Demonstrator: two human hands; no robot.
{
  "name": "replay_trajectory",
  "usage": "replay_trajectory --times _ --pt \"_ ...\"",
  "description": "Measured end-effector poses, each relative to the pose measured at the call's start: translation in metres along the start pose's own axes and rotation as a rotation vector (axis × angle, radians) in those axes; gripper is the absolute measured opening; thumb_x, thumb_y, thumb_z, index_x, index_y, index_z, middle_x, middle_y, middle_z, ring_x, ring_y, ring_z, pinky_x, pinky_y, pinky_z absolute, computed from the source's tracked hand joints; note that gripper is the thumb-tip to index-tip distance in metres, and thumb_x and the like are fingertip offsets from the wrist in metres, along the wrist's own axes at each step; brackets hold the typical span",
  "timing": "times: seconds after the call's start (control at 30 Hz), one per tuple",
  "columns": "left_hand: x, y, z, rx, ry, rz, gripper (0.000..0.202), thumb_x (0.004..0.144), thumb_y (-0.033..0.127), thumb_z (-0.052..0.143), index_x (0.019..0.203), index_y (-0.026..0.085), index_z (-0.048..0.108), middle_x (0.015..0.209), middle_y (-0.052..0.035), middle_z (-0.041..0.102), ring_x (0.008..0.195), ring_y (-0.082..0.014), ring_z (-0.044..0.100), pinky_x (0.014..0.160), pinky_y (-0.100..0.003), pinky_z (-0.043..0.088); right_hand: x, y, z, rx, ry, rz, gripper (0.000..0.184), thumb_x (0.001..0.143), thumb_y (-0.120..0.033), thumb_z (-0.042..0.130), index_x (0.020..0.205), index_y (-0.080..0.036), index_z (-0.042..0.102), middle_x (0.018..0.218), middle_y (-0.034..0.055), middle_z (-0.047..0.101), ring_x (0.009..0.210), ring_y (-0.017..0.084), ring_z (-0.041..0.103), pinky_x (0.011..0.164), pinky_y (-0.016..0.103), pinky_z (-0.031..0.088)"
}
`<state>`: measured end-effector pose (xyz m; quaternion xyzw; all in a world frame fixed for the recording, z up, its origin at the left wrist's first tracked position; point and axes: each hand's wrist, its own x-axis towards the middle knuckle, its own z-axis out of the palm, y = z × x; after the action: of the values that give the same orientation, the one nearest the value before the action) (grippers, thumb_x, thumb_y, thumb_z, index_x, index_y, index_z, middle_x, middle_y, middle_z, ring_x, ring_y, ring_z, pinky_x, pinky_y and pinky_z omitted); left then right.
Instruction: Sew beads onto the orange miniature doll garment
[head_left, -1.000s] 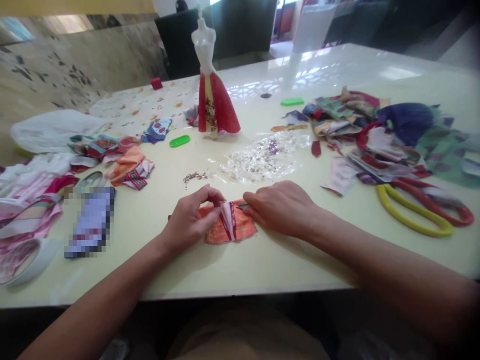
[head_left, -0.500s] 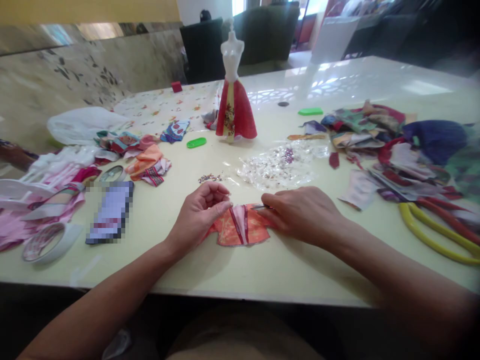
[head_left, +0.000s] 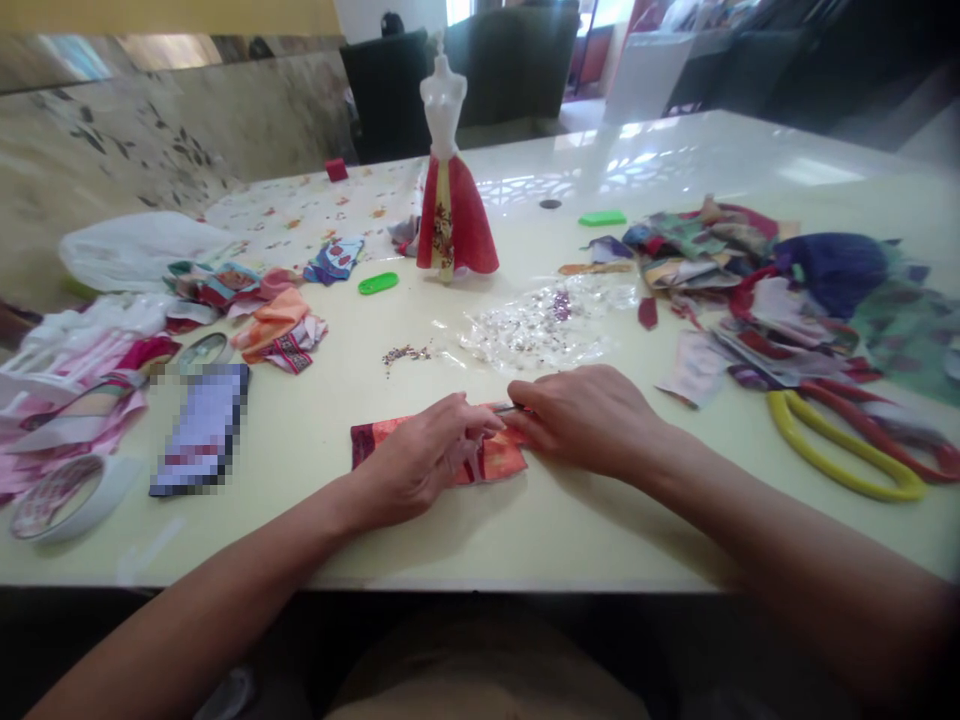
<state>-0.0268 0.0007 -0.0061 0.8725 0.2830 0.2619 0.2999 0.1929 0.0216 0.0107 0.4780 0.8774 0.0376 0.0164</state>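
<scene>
The right hand (head_left: 581,415) is gripping a thin tool (head_left: 508,408) over an orange jacket (head_left: 501,460) lying on the desk (head_left: 600,540). The left hand (head_left: 420,455) is covering part of the jacket, fingers bent; whether it is pinching cloth cannot be told.

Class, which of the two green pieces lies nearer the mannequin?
The rounded green piece left of the mannequin; the angular green piece lies farther off, to its right.

You're in a craft workspace. Fabric scraps (head_left: 705,240) and a small mannequin (head_left: 442,105) wearing a skirt (head_left: 472,225) share your desk (head_left: 540,545).
</scene>
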Motion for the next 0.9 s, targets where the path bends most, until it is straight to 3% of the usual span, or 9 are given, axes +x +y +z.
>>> replay_trajectory --times 0.1,0.2,0.3,0.43,0.57,0.63,0.77,0.9 --pt "0.001 0.0 0.002 0.091 -0.083 0.081 0.036 0.093 0.008 0.037 0.124 0.024 0.046 0.112 -0.0056 0.059 0.107 -0.0159 0.057 0.116 -0.046 0.028 0.0 0.0 0.001 0.011 -0.001 -0.002 0.039 0.095 -0.047 0.035 0.081 -0.02 0.06 0.067 0.0027 0.066 0.051 0.013 0.051 0.05 0.028 0.011" --pt "0.001 0.001 0.003 0.19 -0.157 0.09 0.037 0.094 0.012 0.037 0.127 0.025 0.047 0.103 -0.0065 0.056 0.098 -0.0187 0.058 0.101 -0.042 0.044 0.002 0.002 0.001 0.022 -0.022 0.016 0.039 0.093 -0.048 0.037 0.081 -0.02 0.06 0.064 0.0026 0.064 0.051 0.013 0.051 0.051 0.028 0.012" --pt "0.002 0.004 0.002 0.275 -0.213 0.064 0.038 0.093 0.013 0.036 0.128 0.026 0.049 0.097 -0.0069 0.056 0.093 -0.0208 0.057 0.088 -0.037 0.05 0.003 0.006 -0.002 0.017 -0.033 0.044 0.037 0.092 -0.048 0.038 0.081 -0.02 0.06 0.065 0.0031 0.064 0.053 0.014 0.052 0.051 0.028 0.012" --pt "0.002 0.007 0.001 0.26 -0.202 0.041 0.038 0.094 0.013 0.036 0.126 0.025 0.051 0.097 -0.0065 0.057 0.093 -0.0199 0.058 0.093 -0.039 0.049 0.002 0.012 -0.01 0.007 -0.014 0.11 0.034 0.093 -0.045 0.04 0.085 -0.02 0.061 0.066 0.0037 0.065 0.055 0.014 0.051 0.052 0.028 0.014" --pt "0.001 0.008 0.0 0.093 -0.128 0.006 0.036 0.095 0.013 0.036 0.124 0.027 0.051 0.104 -0.0034 0.062 0.099 -0.0162 0.061 0.113 -0.047 0.033 -0.001 0.011 -0.013 0.041 -0.047 0.038 0.034 0.092 -0.046 0.041 0.08 -0.021 0.06 0.065 0.0025 0.064 0.054 0.013 0.049 0.052 0.028 0.014" --pt "0.0 0.007 0.0 -0.024 -0.036 -0.022 0.032 0.095 0.014 0.04 0.123 0.025 0.051 0.102 -0.0021 0.065 0.098 -0.0146 0.063 0.118 -0.048 0.024 -0.001 0.009 -0.011 0.044 -0.085 0.001 0.033 0.091 -0.045 0.042 0.077 -0.021 0.059 0.064 0.0022 0.063 0.053 0.012 0.048 0.051 0.028 0.013" --pt "-0.001 0.005 -0.001 -0.28 0.238 -0.216 0.023 0.093 0.021 0.052 0.115 0.021 0.056 0.097 -0.0048 0.067 0.098 -0.0169 0.064 0.105 -0.041 0.044 0.0 0.009 -0.01 0.033 -0.095 0.008 0.035 0.091 -0.048 0.04 0.077 -0.021 0.059 0.064 0.0025 0.063 0.052 0.012 0.048 0.051 0.028 0.012" --pt "-0.001 0.003 -0.002 -0.546 0.363 -0.354 0.023 0.087 0.022 0.062 0.11 0.019 0.059 0.098 -0.0063 0.067 0.098 -0.0174 0.064 0.088 -0.031 0.053 -0.001 0.014 -0.015 0.008 -0.061 0.06 0.034 0.091 -0.047 0.041 0.079 -0.021 0.059 0.064 0.0028 0.063 0.053 0.013 0.049 0.052 0.028 0.013"
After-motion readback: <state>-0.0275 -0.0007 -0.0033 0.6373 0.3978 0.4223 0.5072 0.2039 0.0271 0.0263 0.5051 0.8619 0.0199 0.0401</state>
